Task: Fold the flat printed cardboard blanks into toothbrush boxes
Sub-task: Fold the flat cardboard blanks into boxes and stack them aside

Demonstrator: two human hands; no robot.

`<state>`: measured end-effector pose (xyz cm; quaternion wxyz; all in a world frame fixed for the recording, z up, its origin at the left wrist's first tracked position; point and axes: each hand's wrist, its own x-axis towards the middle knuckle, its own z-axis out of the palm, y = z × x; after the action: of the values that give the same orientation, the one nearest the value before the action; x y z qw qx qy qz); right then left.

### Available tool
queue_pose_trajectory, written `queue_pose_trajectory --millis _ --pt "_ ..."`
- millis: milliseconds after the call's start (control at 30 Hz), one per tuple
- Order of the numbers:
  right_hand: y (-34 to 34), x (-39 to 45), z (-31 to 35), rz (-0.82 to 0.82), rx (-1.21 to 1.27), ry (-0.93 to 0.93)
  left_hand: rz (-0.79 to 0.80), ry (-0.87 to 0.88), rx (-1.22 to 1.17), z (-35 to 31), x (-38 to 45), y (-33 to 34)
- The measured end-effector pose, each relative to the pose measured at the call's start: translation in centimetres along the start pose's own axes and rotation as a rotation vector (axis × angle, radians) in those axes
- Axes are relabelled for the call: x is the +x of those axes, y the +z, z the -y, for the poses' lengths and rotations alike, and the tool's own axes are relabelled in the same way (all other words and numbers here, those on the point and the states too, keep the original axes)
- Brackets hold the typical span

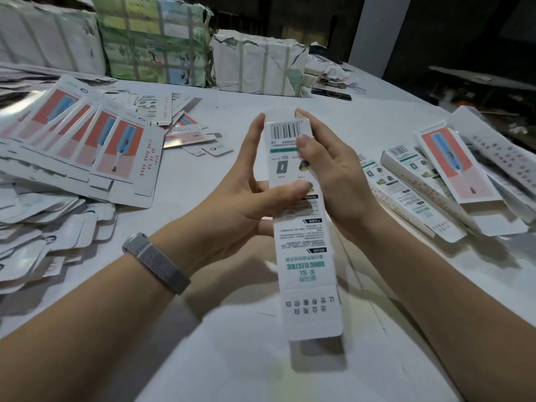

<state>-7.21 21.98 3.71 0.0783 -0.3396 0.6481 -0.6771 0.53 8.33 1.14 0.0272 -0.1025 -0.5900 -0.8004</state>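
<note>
Box (304,236), one, long and white, printed side up: nearest the viewer, held in the air over the middle of the table (362,117), its near end flap still unfolded and hanging toward the camera, its far end with the barcode pointing away. Held lengthwise, probably so both hands can square up the sides and reach the far end.

Flat blanks (87,140), many: fanned in overlapping rows along the left edge of the table, red-and-blue face up, likely laid so for taking one at a time. Loose small cards (43,236) heaped nearer the left front edge.

Left hand (240,204), wristband (156,262) on the wrist: fingers nearly straight along the left side of the box, thumb pressed across its printed face; a steadying hold, by the look of it.

Right hand (333,175): fingers curved along the right side, thumb on the face below the barcode, fingertips reaching the far end, seemingly to close it.

Strapped bundles (162,42) of stock: along the far edge of the table, part torn open.

Finished boxes (435,181), several: piled at the right edge, likely set aside as done.
</note>
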Motion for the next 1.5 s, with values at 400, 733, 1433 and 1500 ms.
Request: queue_pose_trajectory --millis 400,733,1433,1500 --pt "0.6 -0.4 -0.5 0.055 -0.002 0.065 -0.251 0.002 0.136 -0.6 0.1 0.9" --pt "0.2 0.2 -1.0 -0.010 0.120 0.079 -0.298 -0.013 0.121 -0.8 -0.1 1.8" --pt "-1.2 0.4 0.0 0.025 0.185 0.133 -0.204 0.059 0.289 -0.2 -0.2 1.1" --pt "-1.4 0.5 0.1 0.050 0.223 0.150 -0.191 0.075 0.300 -0.2 -0.2 0.9"
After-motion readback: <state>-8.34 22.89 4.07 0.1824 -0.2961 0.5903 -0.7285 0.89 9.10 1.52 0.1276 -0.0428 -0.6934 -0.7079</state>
